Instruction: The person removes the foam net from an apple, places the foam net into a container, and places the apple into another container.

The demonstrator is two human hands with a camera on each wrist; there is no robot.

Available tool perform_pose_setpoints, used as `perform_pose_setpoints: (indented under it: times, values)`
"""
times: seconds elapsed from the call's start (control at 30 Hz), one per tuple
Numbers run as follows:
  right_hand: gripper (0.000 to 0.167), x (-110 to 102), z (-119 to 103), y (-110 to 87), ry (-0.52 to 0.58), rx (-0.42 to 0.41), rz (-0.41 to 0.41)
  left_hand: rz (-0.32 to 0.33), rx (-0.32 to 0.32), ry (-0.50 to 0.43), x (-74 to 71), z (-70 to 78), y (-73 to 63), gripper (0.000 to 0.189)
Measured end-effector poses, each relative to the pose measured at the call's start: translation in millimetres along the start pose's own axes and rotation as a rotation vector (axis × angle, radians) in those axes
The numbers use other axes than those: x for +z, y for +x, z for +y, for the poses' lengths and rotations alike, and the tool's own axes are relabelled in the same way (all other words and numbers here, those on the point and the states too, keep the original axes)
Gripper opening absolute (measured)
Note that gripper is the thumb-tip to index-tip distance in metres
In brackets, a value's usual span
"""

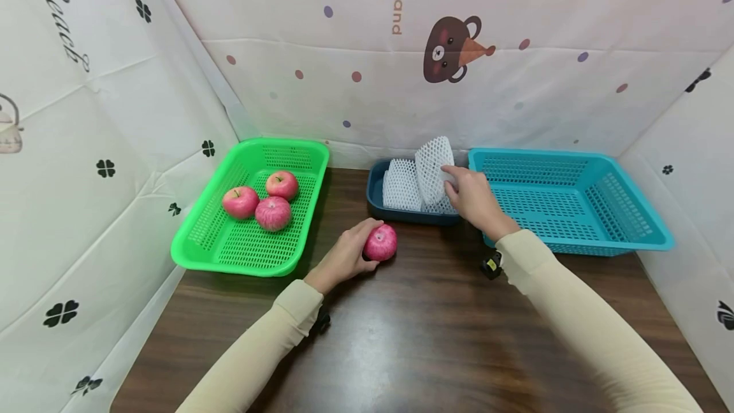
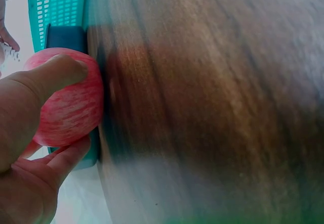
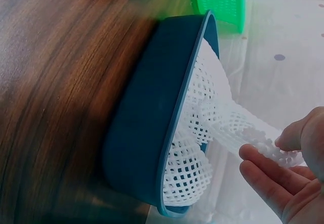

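My left hand (image 1: 346,253) grips a red apple (image 1: 381,243) on the dark wooden table, thumb on one side and fingers on the other. In the left wrist view the thumb lies across the apple (image 2: 71,107). At the back, my right hand (image 1: 473,199) pinches a white foam net sleeve (image 1: 434,161) between thumb and fingers. The sleeve rises partly out of a small dark blue tray (image 1: 410,216). More white foam nets (image 1: 401,187) lie in that tray. The right wrist view shows the pinched net (image 3: 243,128) stretching from the tray's rim to my fingertips.
A green basket (image 1: 243,268) with 3 apples (image 1: 273,213) stands at the left. At the right back is a teal basket (image 1: 573,244) with perforated walls. Printed cloth (image 1: 344,30) hangs behind and at both sides of the table (image 1: 413,336).
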State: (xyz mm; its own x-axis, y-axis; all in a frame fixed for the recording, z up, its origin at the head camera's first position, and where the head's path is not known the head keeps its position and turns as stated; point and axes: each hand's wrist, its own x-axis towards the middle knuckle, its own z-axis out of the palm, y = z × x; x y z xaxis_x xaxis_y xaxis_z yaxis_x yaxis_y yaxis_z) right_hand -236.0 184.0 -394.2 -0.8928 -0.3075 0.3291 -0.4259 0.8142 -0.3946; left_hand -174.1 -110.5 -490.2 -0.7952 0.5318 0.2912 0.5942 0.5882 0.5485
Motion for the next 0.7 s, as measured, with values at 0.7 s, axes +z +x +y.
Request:
perform_pose_setpoints:
  times: [0.7]
  values:
    - [0.039, 15, 4, 0.8, -0.066, 0.097, -0.119, -0.013, -0.013, 0.008, -1.2, 1.3, 0.4, 0.082]
